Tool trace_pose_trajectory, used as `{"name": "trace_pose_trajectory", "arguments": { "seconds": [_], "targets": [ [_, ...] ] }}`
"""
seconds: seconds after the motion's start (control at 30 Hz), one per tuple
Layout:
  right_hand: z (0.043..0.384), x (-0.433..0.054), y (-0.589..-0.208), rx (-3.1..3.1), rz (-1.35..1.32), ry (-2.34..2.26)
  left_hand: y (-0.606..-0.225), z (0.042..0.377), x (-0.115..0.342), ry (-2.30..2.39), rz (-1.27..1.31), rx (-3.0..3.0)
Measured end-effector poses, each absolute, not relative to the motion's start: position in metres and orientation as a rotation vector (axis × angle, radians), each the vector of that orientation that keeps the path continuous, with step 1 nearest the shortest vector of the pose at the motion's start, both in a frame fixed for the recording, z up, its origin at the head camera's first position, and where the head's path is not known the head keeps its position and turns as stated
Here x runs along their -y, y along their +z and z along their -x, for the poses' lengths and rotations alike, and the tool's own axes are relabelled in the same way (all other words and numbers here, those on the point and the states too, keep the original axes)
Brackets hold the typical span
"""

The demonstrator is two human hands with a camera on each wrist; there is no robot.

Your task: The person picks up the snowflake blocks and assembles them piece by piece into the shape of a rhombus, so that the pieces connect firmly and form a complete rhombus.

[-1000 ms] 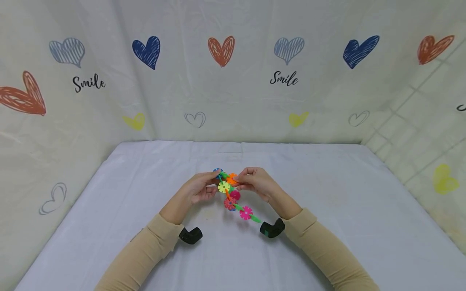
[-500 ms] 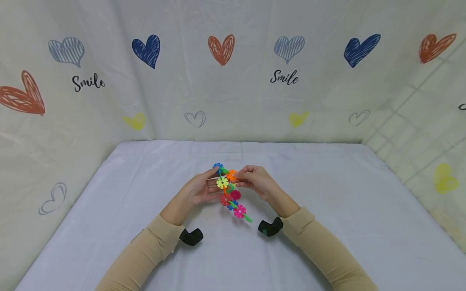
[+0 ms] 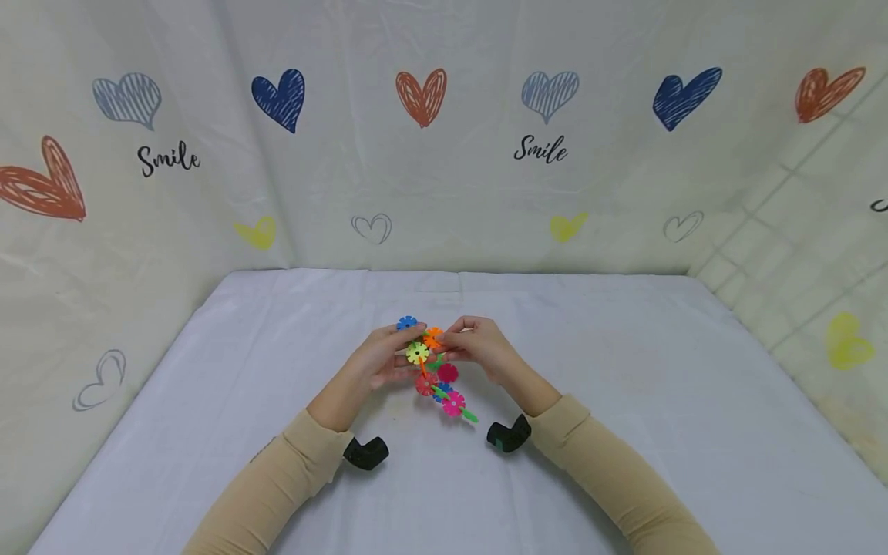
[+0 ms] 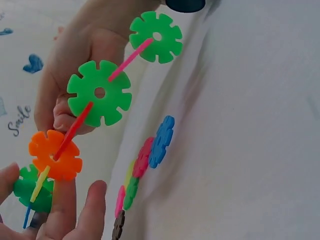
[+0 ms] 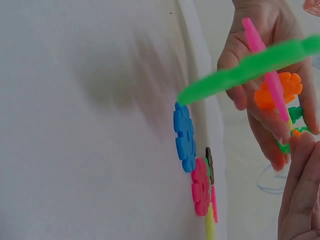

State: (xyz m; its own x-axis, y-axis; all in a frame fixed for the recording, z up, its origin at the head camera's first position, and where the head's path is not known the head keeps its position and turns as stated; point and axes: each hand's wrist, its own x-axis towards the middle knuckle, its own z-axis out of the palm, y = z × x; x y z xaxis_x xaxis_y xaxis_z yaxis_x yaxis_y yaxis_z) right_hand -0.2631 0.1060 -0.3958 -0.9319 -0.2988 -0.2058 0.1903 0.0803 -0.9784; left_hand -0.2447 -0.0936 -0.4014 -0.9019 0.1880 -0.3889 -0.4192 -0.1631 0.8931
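Note:
A chain of interlocking notched plastic discs (image 3: pixel 418 353) in green, orange, blue, yellow, pink and red is held up between both hands above the table. My left hand (image 3: pixel 378 361) holds its upper left part, with the thumb over a disc just below a blue disc (image 3: pixel 407 323). From the right, my right hand (image 3: pixel 482 351) pinches at the orange disc (image 3: pixel 434 337). Below the hands, the tail of the chain hangs down to a pink disc (image 3: pixel 454 403) and a green disc. In the left wrist view, two green discs (image 4: pixel 99 93) join the orange one edge-on.
A white cloth covers the table (image 3: pixel 590 370). Behind it hangs a white curtain (image 3: pixel 472 193) with printed hearts. Black wrist-worn devices (image 3: pixel 509 434) sit under both cuffs. In the right wrist view a blue disc (image 5: pixel 185 137) and a pink disc (image 5: pixel 201 187) stand out against the cloth.
Both hands have shifted slightly left with the chain. Its hanging tail has swung left. The left thumb has moved further across the upper discs.

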Motion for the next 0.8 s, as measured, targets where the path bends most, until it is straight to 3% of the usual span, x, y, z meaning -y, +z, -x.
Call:
{"name": "trace_pose_trajectory", "arguments": {
  "seconds": [0.47,0.8],
  "targets": [
    [0.271,-0.109,-0.395,-2.141,0.158,-1.883,-0.401,0.246,0.092,2.279,0.411,-1.563],
    [0.295,-0.13,-0.404,-2.346,0.204,-1.412,-0.396,0.249,0.1,2.322,0.494,-1.541]
  ]
}}
